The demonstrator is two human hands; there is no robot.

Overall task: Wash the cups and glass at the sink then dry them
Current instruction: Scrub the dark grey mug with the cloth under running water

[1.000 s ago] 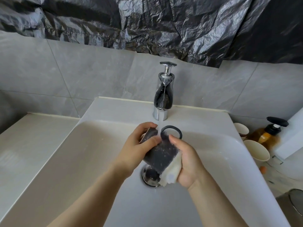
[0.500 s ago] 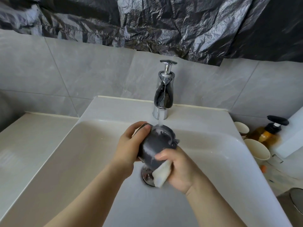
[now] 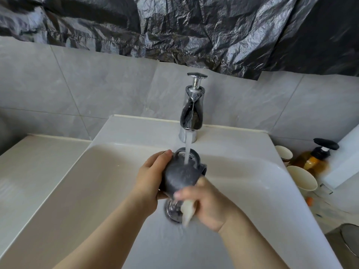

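Observation:
A dark grey speckled mug (image 3: 181,174) is held over the white sink basin (image 3: 97,181), tilted with its handle up. Water runs from the chrome faucet (image 3: 191,117) onto the mug near the handle. My left hand (image 3: 151,179) grips the mug's left side. My right hand (image 3: 204,202) holds a pale sponge (image 3: 187,210) against the mug's lower side, just above the chrome drain (image 3: 172,212). Two cream cups (image 3: 302,180) stand on the counter to the right of the sink.
An amber soap bottle with a black pump (image 3: 314,159) stands behind the cups, beside a white box (image 3: 347,158). A white counter (image 3: 35,164) lies left of the basin. Grey tiles and black plastic sheeting back the sink. A round metal object (image 3: 349,239) sits at the lower right.
The mug has turned in my left hand so its handle is on top under the water. My right hand with the sponge has slid down towards the mug's lower side.

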